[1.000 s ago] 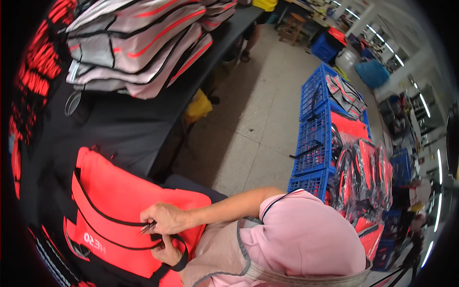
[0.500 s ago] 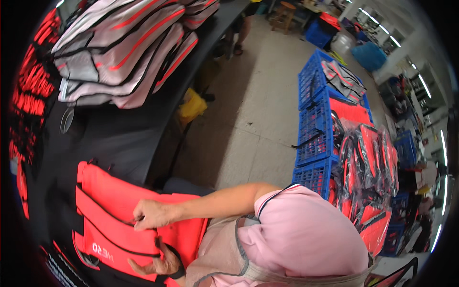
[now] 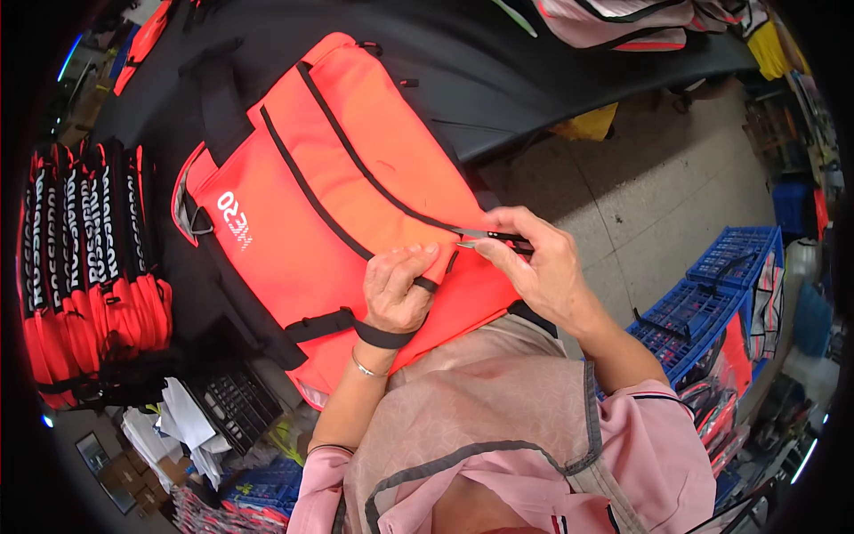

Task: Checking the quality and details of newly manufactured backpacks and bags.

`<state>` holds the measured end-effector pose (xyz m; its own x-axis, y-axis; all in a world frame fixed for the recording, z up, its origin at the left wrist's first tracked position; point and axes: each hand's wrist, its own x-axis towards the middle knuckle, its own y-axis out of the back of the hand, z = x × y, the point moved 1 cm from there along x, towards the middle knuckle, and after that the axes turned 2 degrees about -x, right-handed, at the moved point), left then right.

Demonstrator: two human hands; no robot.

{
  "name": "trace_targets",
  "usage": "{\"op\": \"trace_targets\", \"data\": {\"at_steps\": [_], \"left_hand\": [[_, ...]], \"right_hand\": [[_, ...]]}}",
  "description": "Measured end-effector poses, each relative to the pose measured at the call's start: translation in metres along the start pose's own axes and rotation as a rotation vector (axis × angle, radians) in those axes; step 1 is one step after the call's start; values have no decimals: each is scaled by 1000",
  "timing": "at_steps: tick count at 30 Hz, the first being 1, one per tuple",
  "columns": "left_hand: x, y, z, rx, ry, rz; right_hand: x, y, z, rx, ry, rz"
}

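A bright red-orange bag [image 3: 329,214] with black piping lies tilted on the dark tabletop, its lower end against my body. My left hand [image 3: 398,289] is closed on the bag's fabric near the end of a piped seam. A black strap [image 3: 325,325] of the bag runs to my left wrist. Small thread snips [image 3: 509,238] with a dark handle sit in my right hand [image 3: 547,267], which is closed round them. Their pale blade tips meet the seam end just beside my left fingers. My palm hides part of the handle.
Stacked red and black bags [image 3: 98,267] stand at the left. Grey-pink bags [image 3: 623,22] lie on the table's far side. Blue crates [image 3: 703,311] holding wrapped bags stand on the floor at right. A black crate [image 3: 236,400] is at lower left.
The view has swung toward the bag, which now shows nearly whole. My right hand has moved to the seam end, where the snips now show plainly. My left hand has closed on the fabric.
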<state>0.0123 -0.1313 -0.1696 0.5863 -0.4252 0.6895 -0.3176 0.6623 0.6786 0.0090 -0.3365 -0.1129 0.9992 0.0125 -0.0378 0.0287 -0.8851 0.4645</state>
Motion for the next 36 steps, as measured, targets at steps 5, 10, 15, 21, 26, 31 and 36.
{"op": "trace_targets", "data": {"at_steps": [5,10,15,21,26,31,36], "left_hand": [[-3,-4,1,9,9,-26],[-5,-8,2,41,-1,-34],[-4,-10,4,30,-8,-30],[-5,-15,7,36,-22,-55],[-7,-20,8,71,-7,-93],[-8,-21,6,70,-6,-64],[-8,-22,6,86,-5,-62]], "right_hand": [[-13,1,-3,-310,194,137],[-13,-3,1,-391,256,151],[-14,-6,2,-482,261,163],[-16,-11,-7,-668,245,171],[-18,-19,1,-690,210,212],[-11,-11,8,-500,149,235],[-13,-12,9,-477,162,234]]}}
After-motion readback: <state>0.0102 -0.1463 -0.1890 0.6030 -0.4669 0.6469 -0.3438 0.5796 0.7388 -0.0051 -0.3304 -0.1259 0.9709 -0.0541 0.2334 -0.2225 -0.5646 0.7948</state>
